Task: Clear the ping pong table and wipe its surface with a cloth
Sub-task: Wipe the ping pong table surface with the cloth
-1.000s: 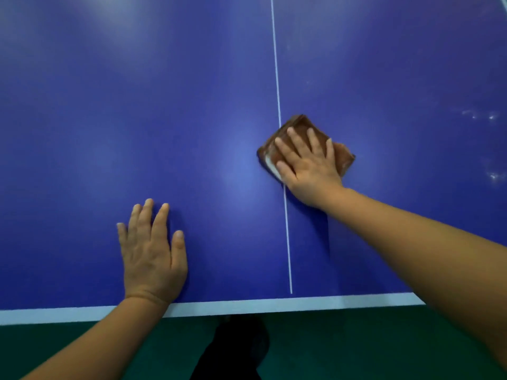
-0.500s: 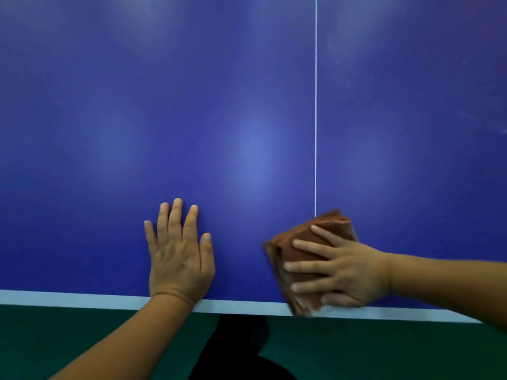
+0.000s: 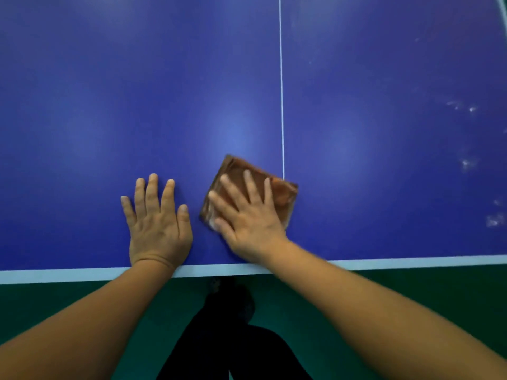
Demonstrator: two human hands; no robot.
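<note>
Your right hand [image 3: 248, 218]: fingers straight, spread, pressing folded brown cloth [image 3: 277, 187] flat onto blue desk [image 3: 109, 105]. Cloth under right palm, touching centre line end. Your left hand [image 3: 157, 223]: released, flat on desk, just beside cloth.

1. A table-tennis hall or sports room
2. The blue table [image 3: 137, 91] fills the view, with a thin white centre line [image 3: 281, 86] and a white edge band [image 3: 68, 275], as on a ping pong table
3. Below the edge lies smooth green floor [image 3: 425, 292], like sports flooring
</note>
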